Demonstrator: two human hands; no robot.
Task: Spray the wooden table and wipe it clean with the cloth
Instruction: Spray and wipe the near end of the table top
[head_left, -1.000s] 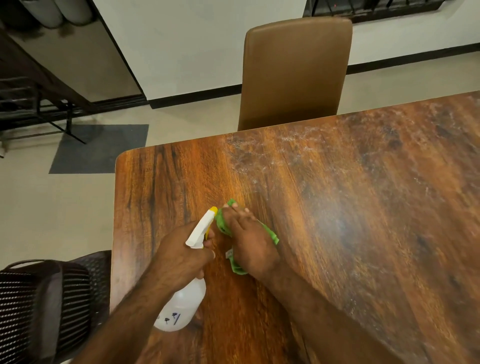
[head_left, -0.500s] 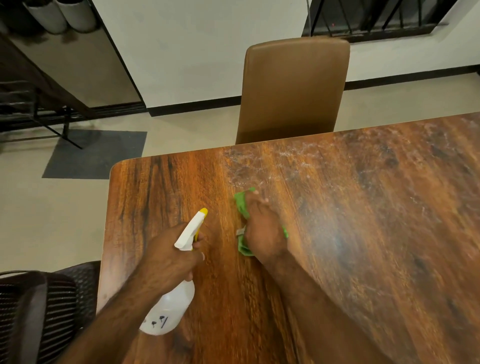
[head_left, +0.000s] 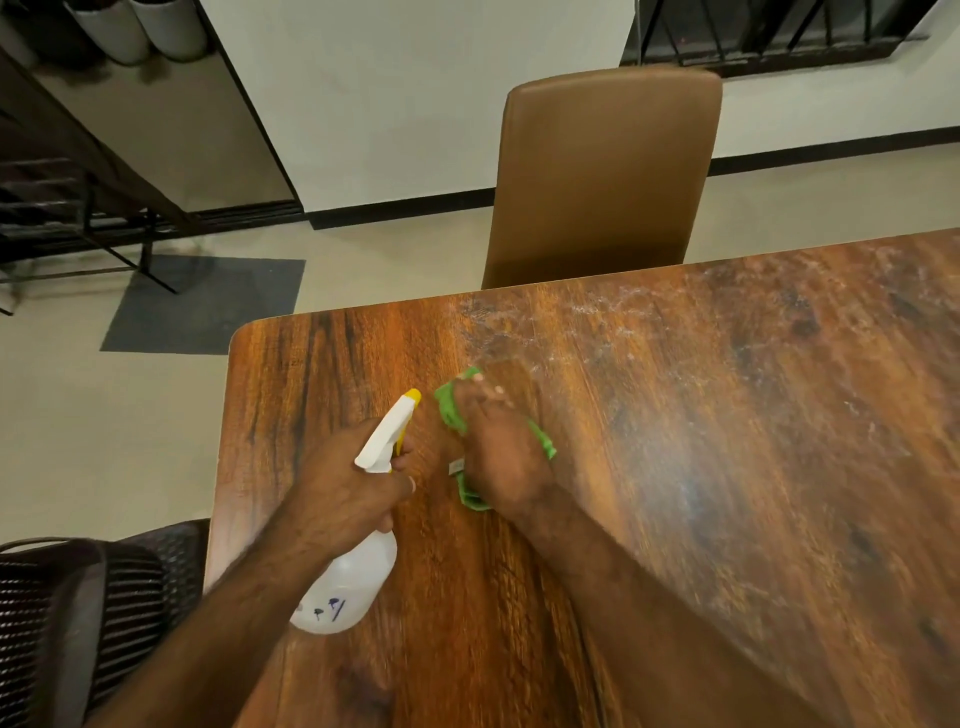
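Observation:
The wooden table (head_left: 701, 467) fills the lower right; whitish smears and droplets lie across its far part. My left hand (head_left: 348, 488) grips the neck of a white spray bottle (head_left: 353, 577) with a yellow nozzle pointing away over the table's left part. My right hand (head_left: 498, 447) lies flat on a green cloth (head_left: 451, 413) and presses it on the wood, just right of the nozzle. Most of the cloth is hidden under the hand.
A tan leather chair (head_left: 602, 171) stands pushed in at the table's far edge. A dark wicker chair (head_left: 78, 613) is at the lower left, beside the table's left edge. A grey mat (head_left: 208, 306) lies on the floor beyond.
My right hand slid the cloth away from me toward the smeared patch. The left hand with the bottle kept its place; the view tilted up slightly.

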